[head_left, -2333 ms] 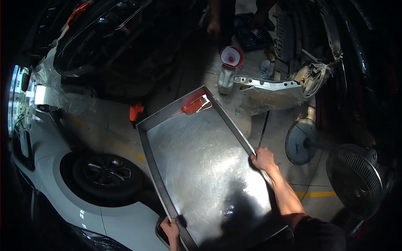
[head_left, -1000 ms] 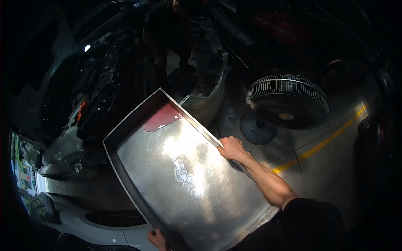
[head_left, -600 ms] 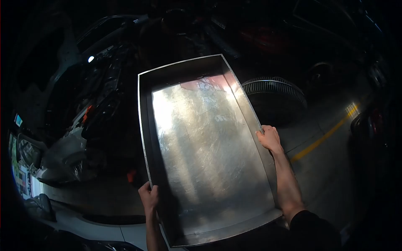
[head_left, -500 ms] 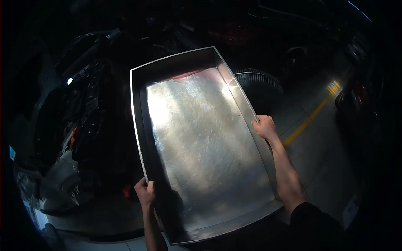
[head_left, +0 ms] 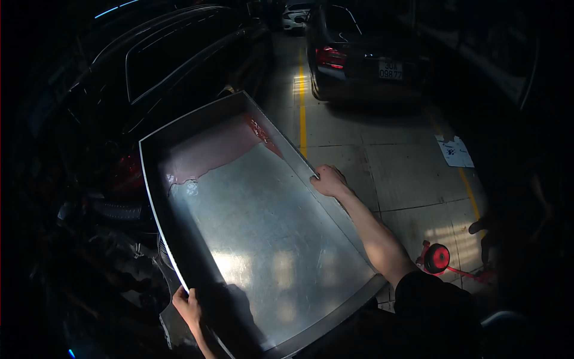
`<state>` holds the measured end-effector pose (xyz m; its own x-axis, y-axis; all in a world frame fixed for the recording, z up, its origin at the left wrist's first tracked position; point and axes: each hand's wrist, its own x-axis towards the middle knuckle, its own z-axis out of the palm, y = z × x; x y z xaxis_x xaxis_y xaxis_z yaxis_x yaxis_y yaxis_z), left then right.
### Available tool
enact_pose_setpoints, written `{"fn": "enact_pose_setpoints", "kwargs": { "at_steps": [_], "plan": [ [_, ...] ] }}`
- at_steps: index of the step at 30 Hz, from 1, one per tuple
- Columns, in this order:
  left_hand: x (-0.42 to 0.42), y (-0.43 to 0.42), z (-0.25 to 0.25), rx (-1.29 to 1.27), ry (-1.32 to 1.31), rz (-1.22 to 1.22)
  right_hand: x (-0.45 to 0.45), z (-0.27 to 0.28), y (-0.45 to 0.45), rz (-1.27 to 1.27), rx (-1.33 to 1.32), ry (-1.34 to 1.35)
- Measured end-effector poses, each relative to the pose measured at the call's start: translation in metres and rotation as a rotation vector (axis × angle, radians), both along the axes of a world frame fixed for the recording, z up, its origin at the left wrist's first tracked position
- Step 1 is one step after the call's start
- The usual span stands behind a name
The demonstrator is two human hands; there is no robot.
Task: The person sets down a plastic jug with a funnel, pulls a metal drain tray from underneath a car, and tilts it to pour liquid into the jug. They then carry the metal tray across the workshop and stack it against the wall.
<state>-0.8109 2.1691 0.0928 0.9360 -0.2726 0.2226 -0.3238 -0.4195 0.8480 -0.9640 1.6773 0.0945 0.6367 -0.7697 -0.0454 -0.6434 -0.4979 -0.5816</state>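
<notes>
A large rectangular silver-grey metal tray with raised sides (head_left: 257, 227) is held up above the grey tiled floor (head_left: 394, 161), its far end pointing ahead. The left hand (head_left: 188, 306) grips the tray's left long side toward the near end, fingers closed over the rim. The right hand (head_left: 330, 180) grips the right long side, nearer the far end than the left hand is, its fingers also closed on the rim. A thin pool of pinkish-red liquid (head_left: 209, 148) lies inside the tray at its far end, looking darker red along the far right corner.

Beyond the tray and to its right stands a dark car with a red tail lamp and a white number plate (head_left: 371, 66). Another dark car with long side windows (head_left: 179, 54) stands beyond the tray's left side. A yellow floor line (head_left: 302, 119) runs away past the far right side. To the tray's right are a white sheet with dark marks (head_left: 455, 152) and, closer, a red wheeled object with a black-rimmed wheel (head_left: 437, 258).
</notes>
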Motion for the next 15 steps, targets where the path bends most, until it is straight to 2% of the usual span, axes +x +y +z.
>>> {"fn": "enact_pose_setpoints", "kwargs": {
  "at_steps": [1,2,3,4,5,7,8,9,15],
  "plan": [
    [0.015,-0.036,-0.004,-0.042,-0.008,-0.059,-0.002,-0.004,-0.028,-0.037,0.007,0.004],
    [0.033,-0.038,-0.014,0.013,0.018,-0.060,-0.004,-0.010,-0.020,-0.071,0.011,0.011],
    [0.043,-0.089,-0.017,0.080,0.039,-0.040,-0.008,-0.013,-0.061,-0.116,0.001,-0.004],
    [0.047,-0.131,-0.020,-0.016,-0.007,-0.046,-0.010,-0.016,-0.089,-0.145,-0.007,-0.017],
    [0.058,-0.167,-0.015,0.073,0.033,-0.126,-0.010,-0.018,-0.119,-0.161,0.002,0.016],
    [0.073,-0.236,-0.013,0.190,0.072,-0.119,-0.011,-0.025,-0.173,-0.181,-0.011,0.046],
    [0.082,-0.267,-0.023,0.104,-0.017,-0.138,-0.010,-0.030,-0.198,-0.203,-0.028,0.029],
    [0.116,-0.256,-0.032,0.158,0.044,-0.160,0.008,-0.022,-0.181,-0.243,-0.030,0.074],
    [0.198,-0.412,-0.044,0.224,0.167,-0.244,0.050,-0.054,-0.319,-0.357,-0.031,0.119]
  ]
}}
